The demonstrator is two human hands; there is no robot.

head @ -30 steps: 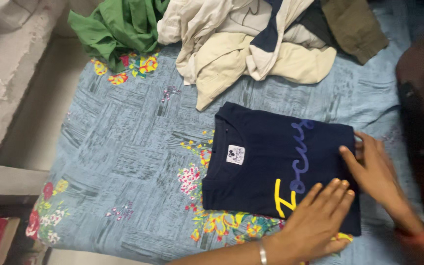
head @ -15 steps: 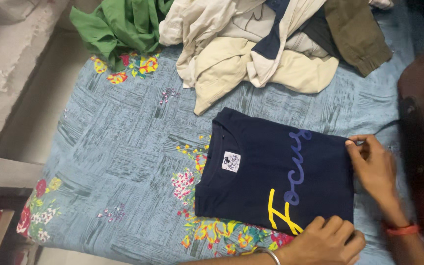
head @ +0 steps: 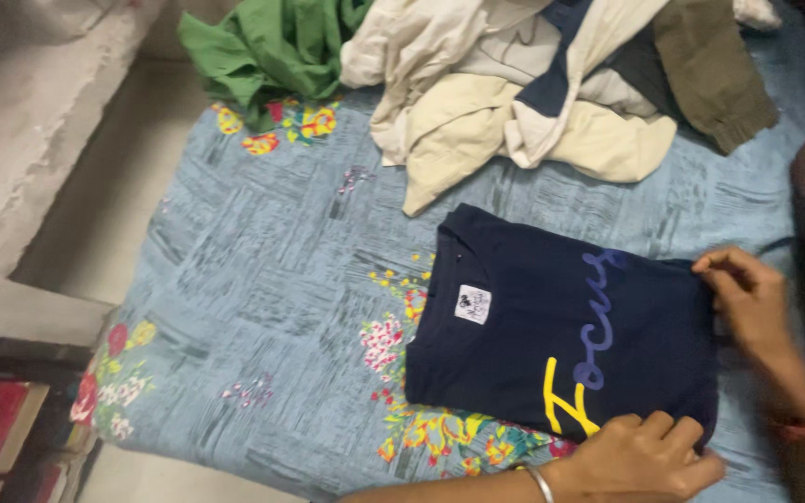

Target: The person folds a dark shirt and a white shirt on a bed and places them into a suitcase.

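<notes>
The navy T-shirt (head: pixel 561 326) lay folded flat on the blue floral bedsheet (head: pixel 263 279), towards the near right part of the sheet. Both hands were at its right-hand end, so the garment extended away from them to the left, with the collar and a small white neck label (head: pixel 472 304) at the far left edge. Its long axis ran roughly left to right across the view, slightly tilted. The left hand (head: pixel 640 456) was at the near right corner, fingers curled closed over the hem. The right hand (head: pixel 747 298) was at the far right corner, fingertips pinched on the fabric edge. The two hands stood about equally close to the shirt, one at each corner of the same short side.

The shirt was dark navy, fairly smooth, with yellow and purple-blue script lettering across the chest. Folded edges were straight on the left and near sides.

Beyond the shirt, well apart from it, lay a heap of cream garments (head: pixel 514 112), a green garment (head: pixel 272 51) and an olive-brown garment (head: pixel 710 74)
</notes>
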